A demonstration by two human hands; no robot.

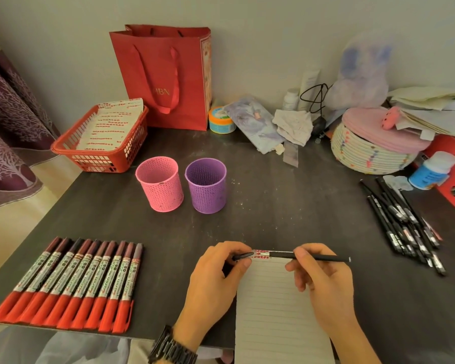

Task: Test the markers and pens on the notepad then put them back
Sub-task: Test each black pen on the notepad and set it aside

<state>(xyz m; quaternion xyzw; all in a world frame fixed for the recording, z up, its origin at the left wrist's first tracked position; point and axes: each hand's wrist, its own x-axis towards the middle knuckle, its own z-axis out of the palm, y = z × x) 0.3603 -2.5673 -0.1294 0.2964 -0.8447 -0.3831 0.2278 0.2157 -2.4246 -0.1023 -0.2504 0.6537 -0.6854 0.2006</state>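
Two hands, one black pen, cap pulled apart from barrel

Both held low over the top edge of the lined notepad (279, 306), palms down, wrists angled in from the near table edge. Left hand (216, 277) curled, thumb and forefinger pinched on the black pen cap (243, 256), remaining fingers folded underneath; dark watch (172, 348) strapped at that wrist. Right hand (323, 282) likewise curled, thumb and forefinger clamped round the black pen barrel (318, 257), rear end sticking out to the right past the knuckles. Barrel lying roughly level, metal tip pointed left toward the cap, a short gap showing between tip and cap above the notepad's red-patterned header. Page beneath blank, ruled lines only.

Elsewhere on the dark table (273, 206): ten red-capped markers (71, 282) laid side by side in a neat row at near left; loose heap of black pens (402, 222) at far right, well apart from the hands; pink mesh cup (160, 183) and purple mesh cup (206, 185) standing upright just beside each other beyond the notepad. Red plastic basket (100, 148) and red paper bag (166, 77) farther back at left.
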